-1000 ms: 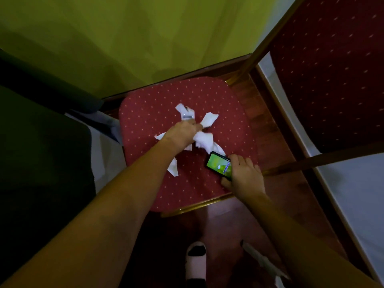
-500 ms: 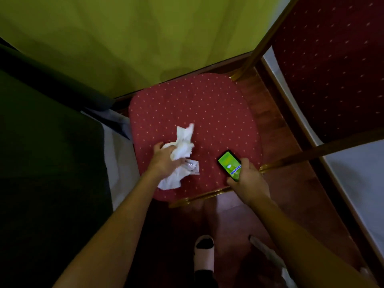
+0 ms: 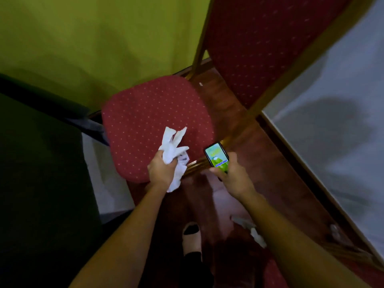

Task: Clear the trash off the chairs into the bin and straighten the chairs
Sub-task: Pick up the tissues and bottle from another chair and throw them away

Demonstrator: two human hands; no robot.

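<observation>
A red dotted chair seat [image 3: 149,119] with a gold frame fills the middle of the head view. My left hand [image 3: 162,171] grips a bunch of crumpled white paper [image 3: 173,150] over the seat's near edge. A small green packet with a dark rim [image 3: 217,156] is held in my right hand [image 3: 230,173], just off the seat's right front corner. The seat surface itself shows no paper on it. No bin is in view.
The chair's red back [image 3: 270,42] rises at the upper right. A green cloth [image 3: 93,44] hangs behind the seat. A dark shape [image 3: 41,183] stands at the left. White paper scraps [image 3: 255,233] lie on the red-brown floor by my foot [image 3: 191,235]. A white surface [image 3: 332,121] runs along the right.
My left hand gathered the scattered white paper off the seat and drew it back to the near edge. My right hand lifted the green packet off the seat and pulled it toward me.
</observation>
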